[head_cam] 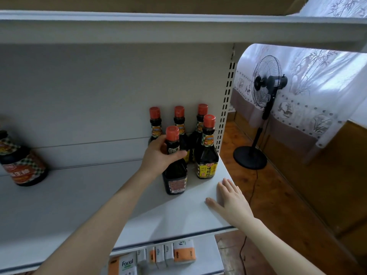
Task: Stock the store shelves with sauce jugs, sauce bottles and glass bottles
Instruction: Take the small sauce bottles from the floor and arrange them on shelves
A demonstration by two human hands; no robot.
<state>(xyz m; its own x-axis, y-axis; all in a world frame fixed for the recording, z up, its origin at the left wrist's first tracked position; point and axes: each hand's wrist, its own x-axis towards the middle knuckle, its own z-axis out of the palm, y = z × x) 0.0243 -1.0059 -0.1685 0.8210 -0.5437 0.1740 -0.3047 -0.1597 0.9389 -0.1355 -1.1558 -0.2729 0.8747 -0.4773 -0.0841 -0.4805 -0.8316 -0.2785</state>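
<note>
On the white shelf, at its right end, stand several dark sauce bottles with red caps. My left hand grips the neck of the front-left bottle, which stands upright on the shelf with its back label facing me. To its right stands another bottle with a yellow label. Three more bottles line the back wall. My right hand rests flat on the shelf's right front corner, fingers straight, holding nothing. A large dark sauce jug stands at the far left of the shelf.
Another shelf hangs close above. Below, the lower shelf carries facial tissue packs. To the right of the shelving, a black standing fan stands on the wooden floor beside a lace curtain.
</note>
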